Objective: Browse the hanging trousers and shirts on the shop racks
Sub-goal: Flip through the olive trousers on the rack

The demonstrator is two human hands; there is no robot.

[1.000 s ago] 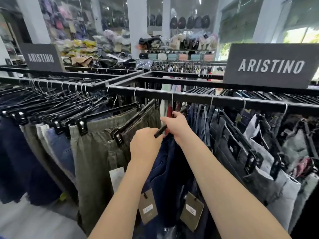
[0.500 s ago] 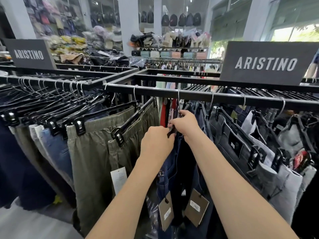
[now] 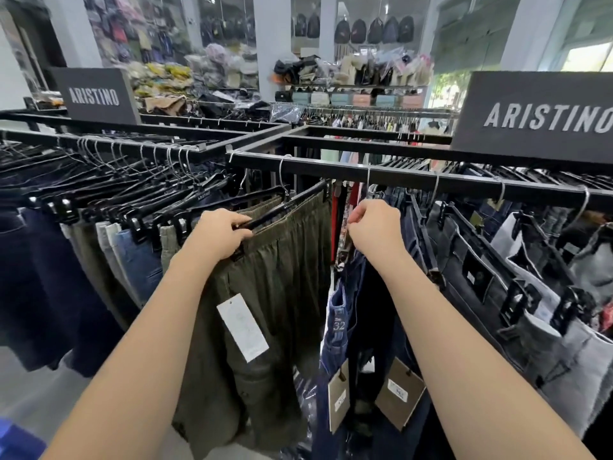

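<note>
Trousers hang on black clip hangers from a black metal rack (image 3: 414,175) across the view. My left hand (image 3: 220,232) grips the black hanger (image 3: 282,207) of an olive green pair of trousers (image 3: 282,277), which carries a white tag (image 3: 242,327). My right hand (image 3: 376,227) grips the hanger of dark blue jeans (image 3: 341,320) just right of it; that hanger is mostly hidden by my fingers. Two brown tags (image 3: 399,391) dangle from the jeans. A gap stands between the olive trousers and the jeans.
More trousers fill the left rail (image 3: 99,247), and grey and black jeans (image 3: 497,293) the right. Two black ARISTINO signs (image 3: 537,117) stand on the racks. Shirts on a far rail (image 3: 365,121), bags and shelves lie behind. The grey floor (image 3: 49,393) shows at lower left.
My left hand left the jeans hanger, moved left and took hold of the olive trousers' hanger. The gap between the olive trousers and the jeans has widened. My right hand stays on the jeans hanger.
</note>
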